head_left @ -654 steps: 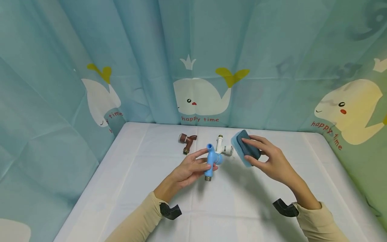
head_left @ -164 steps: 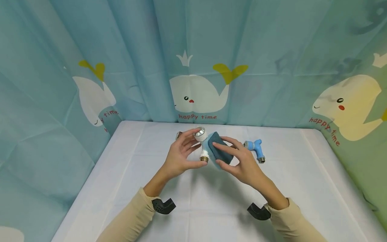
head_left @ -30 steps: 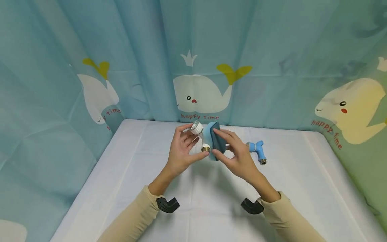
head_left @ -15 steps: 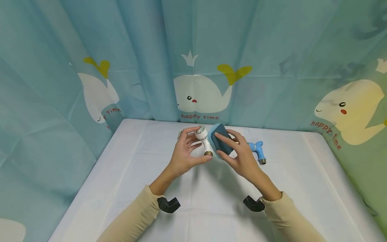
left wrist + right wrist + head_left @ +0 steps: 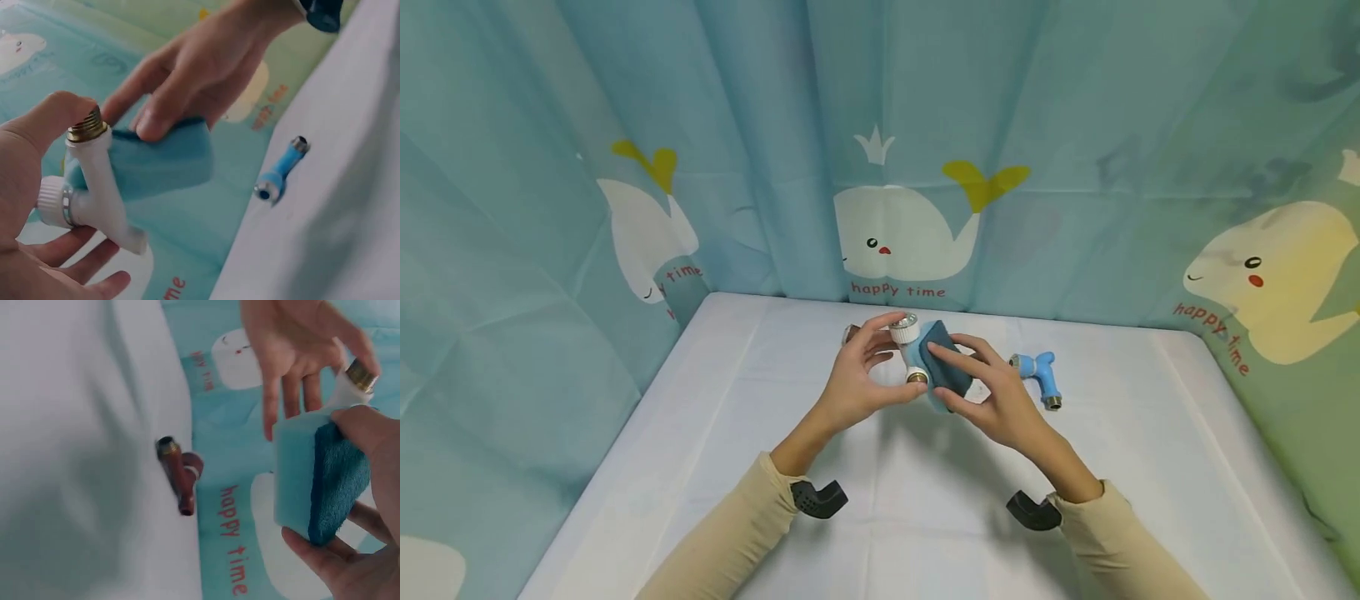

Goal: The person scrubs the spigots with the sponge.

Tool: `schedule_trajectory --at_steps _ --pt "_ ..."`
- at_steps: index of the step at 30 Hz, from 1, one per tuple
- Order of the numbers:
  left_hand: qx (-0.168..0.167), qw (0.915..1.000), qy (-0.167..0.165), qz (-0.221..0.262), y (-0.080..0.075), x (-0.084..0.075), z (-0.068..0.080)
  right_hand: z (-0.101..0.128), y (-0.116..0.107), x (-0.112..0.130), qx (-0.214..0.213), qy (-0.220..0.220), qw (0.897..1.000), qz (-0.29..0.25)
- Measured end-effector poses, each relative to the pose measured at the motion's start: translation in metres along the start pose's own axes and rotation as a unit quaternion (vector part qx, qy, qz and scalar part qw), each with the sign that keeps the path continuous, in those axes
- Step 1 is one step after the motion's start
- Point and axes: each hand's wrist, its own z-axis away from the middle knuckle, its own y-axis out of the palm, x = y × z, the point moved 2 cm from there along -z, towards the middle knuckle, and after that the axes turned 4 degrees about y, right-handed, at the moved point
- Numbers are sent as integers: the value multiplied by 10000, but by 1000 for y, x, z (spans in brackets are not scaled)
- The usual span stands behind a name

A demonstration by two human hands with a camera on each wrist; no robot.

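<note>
My left hand [image 5: 850, 383] holds a white faucet [image 5: 103, 187] above the table, thumb at its brass threaded end and fingers by the ribbed knob. In my right hand [image 5: 1006, 398] is a two-layer sponge [image 5: 297, 472], light blue foam with a dark blue scrubbing face, pinched between thumb and fingers. The foam side lies against the white faucet's body in the head view, covering part of it. A blue faucet [image 5: 1039, 377] rests on the table to the right of the right hand.
A brown faucet [image 5: 180, 478] lies toward the table's back edge, mostly hidden behind the left hand in the head view. The white-covered table [image 5: 760, 358] ends at a teal curtain [image 5: 737, 167] printed with whales. Black camera mounts [image 5: 820, 498] sit on both wrists.
Long before, the left hand held the blue faucet; it now lies at the right, and the white one is in hand. Within the last second, faucet and sponge shift and tilt against each other.
</note>
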Motion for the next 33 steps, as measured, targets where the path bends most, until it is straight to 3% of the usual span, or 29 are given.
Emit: schedule_trajectory --at_steps 4,9,14,19,25,29,33 --pt "114 9995 -122 -272 0 4 2 -2 -1 -2 21 40 9985 550" --pt "194 9986 -434 -240 0 8 4 -5 -7 0 -591 -229 9949 782" --pt "247 9962 -756 350 2 8 2 -11 -5 5 -561 -811 9892 1083" --pt "154 9893 -965 1088 1 10 1 -12 -2 4 -829 -774 9846 1331" --pt "108 9856 -941 1399 2 8 -2 -10 -1 10 -783 -976 9801 1539" --pt "25 9839 -949 1515 1 7 -2 -10 -4 8 -986 -948 9751 1744" --pt "61 9851 -1015 1388 2 4 -2 -9 -5 8 -861 -1310 9694 1889"
